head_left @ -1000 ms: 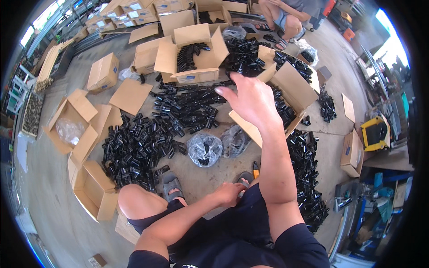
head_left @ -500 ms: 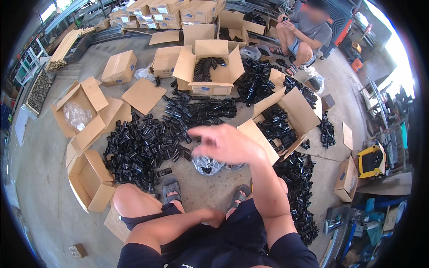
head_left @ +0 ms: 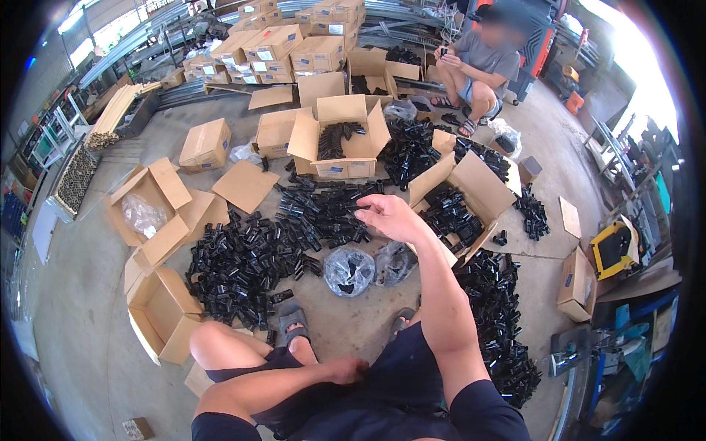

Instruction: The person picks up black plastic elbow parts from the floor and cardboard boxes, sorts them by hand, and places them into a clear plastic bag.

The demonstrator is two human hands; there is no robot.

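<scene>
My right hand (head_left: 391, 218) reaches forward over the right end of a long heap of short black tubular parts (head_left: 316, 202). Its index finger and thumb point left and are slightly apart, with nothing visible between them. My left hand (head_left: 346, 370) lies low in my lap against the dark shorts, its fingers mostly hidden. A bigger pile of the same black parts (head_left: 239, 272) spreads across the floor to the left. Below my right hand sit two clear plastic bags, one (head_left: 348, 271) with dark pieces inside and another (head_left: 395, 263) beside it.
An open carton (head_left: 346, 167) partly filled with neatly laid black parts stands ahead. Another open carton (head_left: 482, 192) is at right. Empty cartons (head_left: 165, 312) lie left. More black parts (head_left: 500, 331) run along my right side. A person (head_left: 482, 70) squats at the back right, holding a small dark object.
My right hand has moved right and slightly forward, from blurred to sharper. My left hand stays in my lap. The whole view has shifted a little.
</scene>
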